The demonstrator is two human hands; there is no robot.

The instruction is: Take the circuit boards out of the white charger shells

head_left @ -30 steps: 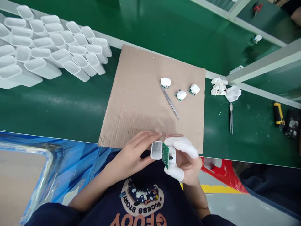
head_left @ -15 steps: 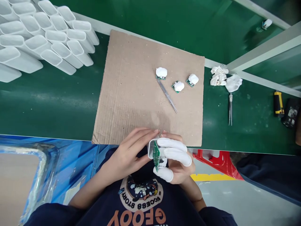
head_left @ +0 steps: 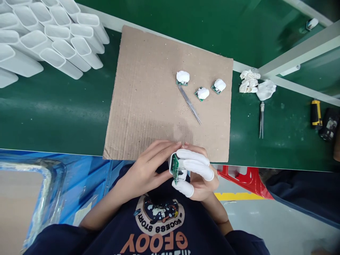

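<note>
My left hand (head_left: 148, 171) is closed around a white plastic housing (head_left: 170, 163) at the table's near edge. My right hand (head_left: 203, 179), wearing white finger cots, pinches a small green circuit board (head_left: 174, 169) at the housing's open mouth. The board's upper part looks to be inside the rim, while its lower end sticks out. White material and dark parts show on the board's right side, partly hidden by the covered fingers. Beyond my hands, a pair of metal tweezers (head_left: 190, 105) lies on the cardboard sheet (head_left: 143, 95), beside three small boards topped with white lumps (head_left: 203, 93).
Many white open-ended housings (head_left: 67, 49) stand packed at the back left. Right of the cardboard are crumpled white finger cots (head_left: 249, 83), a second pair of tweezers (head_left: 261, 120) and a yellow-black tool (head_left: 316, 113). A red stool (head_left: 247, 180) and a dark sleeve (head_left: 300, 191) are below right.
The circuit board has shifted up and left, deeper against the housing's mouth. Both hands keep their hold. The whole view has shifted slightly.
</note>
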